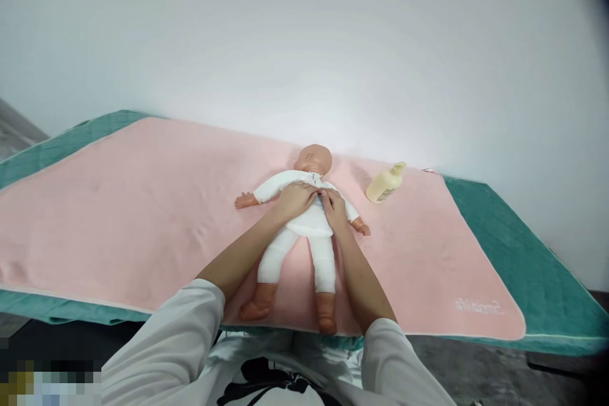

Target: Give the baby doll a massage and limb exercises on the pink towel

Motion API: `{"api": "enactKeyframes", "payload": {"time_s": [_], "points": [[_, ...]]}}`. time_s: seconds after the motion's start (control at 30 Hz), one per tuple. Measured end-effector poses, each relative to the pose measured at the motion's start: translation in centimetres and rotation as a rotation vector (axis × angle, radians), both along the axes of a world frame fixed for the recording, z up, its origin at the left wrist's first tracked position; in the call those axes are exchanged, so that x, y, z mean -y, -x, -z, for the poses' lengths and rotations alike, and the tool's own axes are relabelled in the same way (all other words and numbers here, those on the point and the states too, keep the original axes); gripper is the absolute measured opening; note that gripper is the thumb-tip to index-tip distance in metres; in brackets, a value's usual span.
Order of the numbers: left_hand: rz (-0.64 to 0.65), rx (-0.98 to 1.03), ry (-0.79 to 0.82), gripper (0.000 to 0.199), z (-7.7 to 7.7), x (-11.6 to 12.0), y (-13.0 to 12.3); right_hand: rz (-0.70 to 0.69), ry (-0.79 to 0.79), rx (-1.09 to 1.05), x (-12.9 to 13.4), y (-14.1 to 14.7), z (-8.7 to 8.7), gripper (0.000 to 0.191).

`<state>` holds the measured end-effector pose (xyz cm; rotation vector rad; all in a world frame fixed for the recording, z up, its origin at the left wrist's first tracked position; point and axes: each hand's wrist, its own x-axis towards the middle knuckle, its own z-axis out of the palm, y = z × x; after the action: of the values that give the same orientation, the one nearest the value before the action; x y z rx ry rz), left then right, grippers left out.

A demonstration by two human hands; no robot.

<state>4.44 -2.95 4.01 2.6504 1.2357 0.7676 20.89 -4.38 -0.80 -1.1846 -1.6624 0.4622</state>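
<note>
A baby doll (309, 223) in a white suit lies stretched out with its bald head away from me and turned to one side. Its arms are spread and its bare feet point toward me. My left hand (299, 198) rests flat on the upper torso, fingers stretched toward the middle. On the other side of the torso lies my right hand (333, 206), its fingertips meeting those of the left. Neither hand grips anything. To the right of the doll is a pale yellow pump bottle (383, 186), nearest to my right hand.
Under the doll spreads a pink mat (143, 216) with faint lettering at its near right corner. A green quilted cover (514, 254) shows around it on the table. A plain pale wall (304, 38) stands directly behind the far edge.
</note>
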Motion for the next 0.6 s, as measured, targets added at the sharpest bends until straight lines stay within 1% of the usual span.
{"api": "enactKeyframes", "payload": {"time_s": [0.2, 0.37, 0.47, 0.53, 0.6], "points": [[0.009, 0.054, 0.01, 0.03, 0.8, -0.1, 0.4, 0.006, 0.034, 0.016, 0.3, 0.1, -0.1, 0.038], [0.053, 0.155, -0.022, 0.031, 1.6, -0.3, 0.9, -0.014, -0.009, 0.029, 1.0, 0.2, -0.2, 0.035], [0.068, 0.212, -0.055, 0.031, 1.8, -0.1, 1.2, -0.023, -0.049, 0.049, 1.2, 0.2, -0.1, 0.036], [0.054, 0.223, -0.068, 0.032, 1.7, 0.0, 1.2, -0.038, -0.07, 0.069, 1.1, 0.1, 0.0, 0.037], [0.011, 0.212, -0.07, 0.032, 1.6, 0.2, 1.3, -0.063, -0.07, 0.088, 1.0, 0.0, 0.1, 0.04]]}}
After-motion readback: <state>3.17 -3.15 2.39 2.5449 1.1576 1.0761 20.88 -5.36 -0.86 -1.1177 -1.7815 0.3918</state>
